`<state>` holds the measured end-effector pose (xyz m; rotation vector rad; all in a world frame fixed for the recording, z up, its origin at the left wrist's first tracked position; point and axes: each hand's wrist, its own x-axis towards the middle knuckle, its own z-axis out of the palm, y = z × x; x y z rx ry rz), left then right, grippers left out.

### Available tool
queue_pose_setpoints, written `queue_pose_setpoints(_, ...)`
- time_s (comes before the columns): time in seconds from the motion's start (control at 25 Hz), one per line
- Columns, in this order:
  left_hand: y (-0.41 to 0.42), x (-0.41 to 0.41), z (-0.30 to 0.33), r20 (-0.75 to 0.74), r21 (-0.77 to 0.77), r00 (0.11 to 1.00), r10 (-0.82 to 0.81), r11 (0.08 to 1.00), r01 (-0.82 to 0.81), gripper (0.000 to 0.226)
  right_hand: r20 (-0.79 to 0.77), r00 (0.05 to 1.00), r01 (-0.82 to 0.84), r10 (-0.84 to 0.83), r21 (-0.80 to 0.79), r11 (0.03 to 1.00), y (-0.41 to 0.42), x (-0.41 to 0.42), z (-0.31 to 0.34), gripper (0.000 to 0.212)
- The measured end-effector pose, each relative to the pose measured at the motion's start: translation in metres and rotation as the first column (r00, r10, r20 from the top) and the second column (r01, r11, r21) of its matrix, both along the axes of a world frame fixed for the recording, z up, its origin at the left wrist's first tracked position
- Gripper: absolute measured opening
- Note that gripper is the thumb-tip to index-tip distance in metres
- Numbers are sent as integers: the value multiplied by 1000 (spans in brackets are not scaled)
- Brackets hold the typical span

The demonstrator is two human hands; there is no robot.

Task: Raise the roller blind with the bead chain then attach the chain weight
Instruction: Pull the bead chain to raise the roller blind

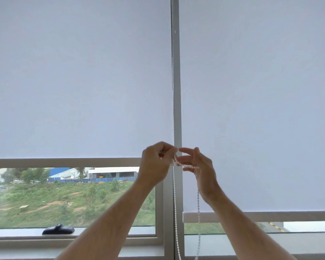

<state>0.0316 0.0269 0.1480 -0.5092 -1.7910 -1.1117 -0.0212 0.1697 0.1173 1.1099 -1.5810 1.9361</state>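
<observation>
Low in the middle of the frame both hands meet at the bead chain (175,194). The left hand (155,163) is curled nearly closed, thumb and forefinger pinching the chain just where it comes down along the window mullion (177,109). The right hand (199,167) is loosely open, fingers spread, with a loop of the chain draped over them; a second strand hangs down from it toward the lower edge of the frame.

The chain looks light and limp, a string of small smooth beads that would likely slip through a slack pinch, so a firm grip across several beads, close under the left pinch, seems the best hold for pulling.

The left roller blind (79,81) fills the upper left, its bottom bar (64,162) partly raised above the view outside. The right blind (261,100) hangs lower. A dark object (58,229) lies on the sill (17,232) at lower left; whether it is the chain weight I cannot tell.
</observation>
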Motion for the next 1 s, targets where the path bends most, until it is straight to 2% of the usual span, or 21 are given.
queue_pose_setpoints(0.2,0,-1,-33,12,-51,1000,23,998,-22,17,-63,997,47,-39,144,988,-6,10,52,61)
queue_pose_setpoints(0.32,1,-1,-52,39,-72,999,22,997,-19,23,-54,996,84,-73,224,971,-14,12,76,41)
queue_pose_setpoints(0.4,3,-2,-64,53,-71,998,15,997,-12,25,-40,993,117,-112,168,979,-21,13,87,28)
queue_pose_setpoints(0.64,2,-8,-76,78,-63,997,6,998,-1,20,-68,977,203,-204,-18,979,-34,15,80,35)
queue_pose_setpoints(0.72,-1,-8,-74,103,-74,994,-26,997,34,15,-109,965,237,-239,-37,971,-34,16,75,37)
queue_pose_setpoints(0.84,-7,-7,-65,56,-3,998,-42,999,42,31,-132,963,233,-236,-40,972,-33,18,65,39)
queue_pose_setpoints(0.92,-11,-9,-50,18,75,1000,-10,997,9,32,-136,967,212,-215,-40,976,-33,18,53,41)
queue_pose_setpoints(1.0,-12,-9,-31,-17,80,1000,13,997,-11,33,-133,972,193,-196,-37,981,-35,17,41,40)
